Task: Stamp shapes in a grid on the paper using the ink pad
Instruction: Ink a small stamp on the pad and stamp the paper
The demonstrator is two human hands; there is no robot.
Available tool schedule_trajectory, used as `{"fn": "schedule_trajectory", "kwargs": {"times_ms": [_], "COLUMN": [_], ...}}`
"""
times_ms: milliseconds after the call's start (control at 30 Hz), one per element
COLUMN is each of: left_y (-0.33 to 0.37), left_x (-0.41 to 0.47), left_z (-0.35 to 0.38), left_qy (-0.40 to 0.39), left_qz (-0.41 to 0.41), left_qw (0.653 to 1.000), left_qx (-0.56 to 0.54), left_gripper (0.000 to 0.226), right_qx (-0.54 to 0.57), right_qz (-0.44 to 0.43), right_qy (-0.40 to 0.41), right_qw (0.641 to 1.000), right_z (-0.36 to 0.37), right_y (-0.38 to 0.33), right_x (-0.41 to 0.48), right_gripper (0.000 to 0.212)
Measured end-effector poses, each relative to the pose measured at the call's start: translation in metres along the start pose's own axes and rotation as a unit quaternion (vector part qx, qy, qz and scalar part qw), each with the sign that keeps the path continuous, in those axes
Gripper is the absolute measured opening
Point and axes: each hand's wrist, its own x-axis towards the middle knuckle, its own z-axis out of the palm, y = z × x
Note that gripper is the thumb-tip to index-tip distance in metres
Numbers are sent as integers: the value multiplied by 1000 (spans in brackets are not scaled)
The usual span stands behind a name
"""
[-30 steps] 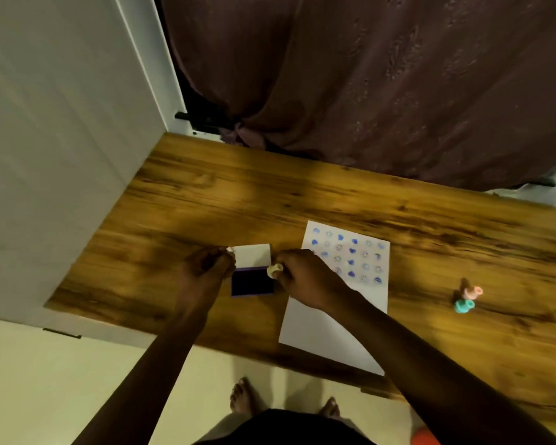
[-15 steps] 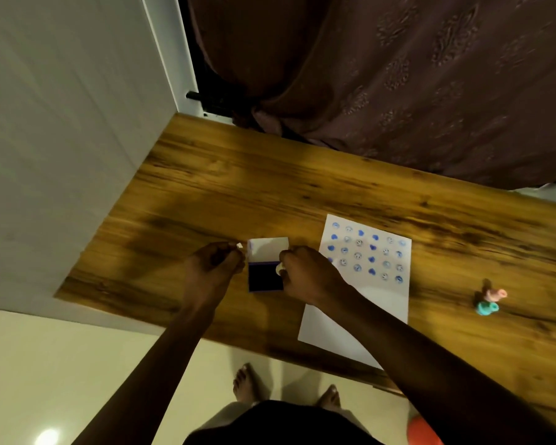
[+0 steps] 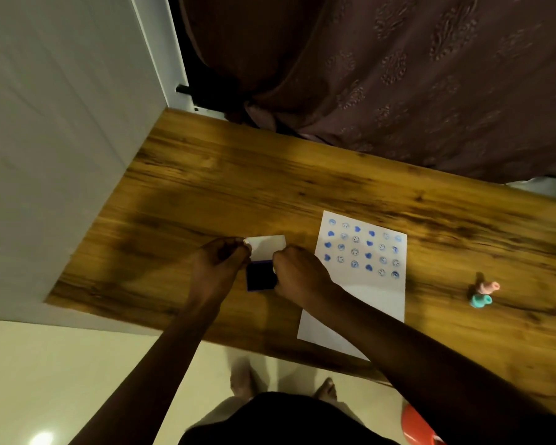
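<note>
- Nearest the body, at the counter (image 3: 187, 187) front edge: left hand (image 3: 217, 268) pinched on the white lid corner of the ink pad (image 3: 260, 276), steadying it.
- Just beside, right hand (image 3: 299, 274) closed round a small pale stamp (image 3: 274, 268), pressed at the dark pad's right edge; probably re-inking.
- Right of the hands: one sheet of paper (image 3: 360, 303), flat on the counter, forearm crossing its near part.
- On the sheet's far half: blue grid of hearts and smiley faces, about four rows by six columns, roughly twenty-four marks; exact count blurred.
- Near half blank, so judged about halfway, more rows left.
- Farther right, well apart: two spare stamps, one pink (image 3: 488, 286), one teal (image 3: 480, 300), touching.
</note>
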Motion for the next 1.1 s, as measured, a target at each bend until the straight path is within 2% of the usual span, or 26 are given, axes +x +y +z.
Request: {"fn": "schedule_trajectory", "kwargs": {"times_ms": [233,367,467,533,633,767,1100], "left_y": [12,12,11,7,1,-6,-3], "left_x": [-3,-4,-5,-6,-8,-12,-15], "left_z": [-3,-2,0,3,8,16,23], "left_qy": [-9,-21,-32,-41,-42,-52,-53], "left_qz": [19,24,19,18,3,-16,-28], "left_qw": [1000,999,999,999,999,998,998], "left_qx": [-1,-5,-17,-12,-6,-13,-2], "left_gripper": [16,16,14,11,11,16,24], "right_qx": [6,97,167,191,152,93,57], "right_qz": [-2,22,58,91,134,166,143], "right_qy": [14,29,66,107,134,111,106], "right_qw": [1000,995,982,971,970,975,982], "right_z": [-9,-22,-41,-51,-49,-26,-16], "right_y": [4,17,37,53,75,89,76], "right_x": [1,-1,-6,-13,-25,-38,-38], "right_gripper": [45,37,20,22,21,25,28]}}
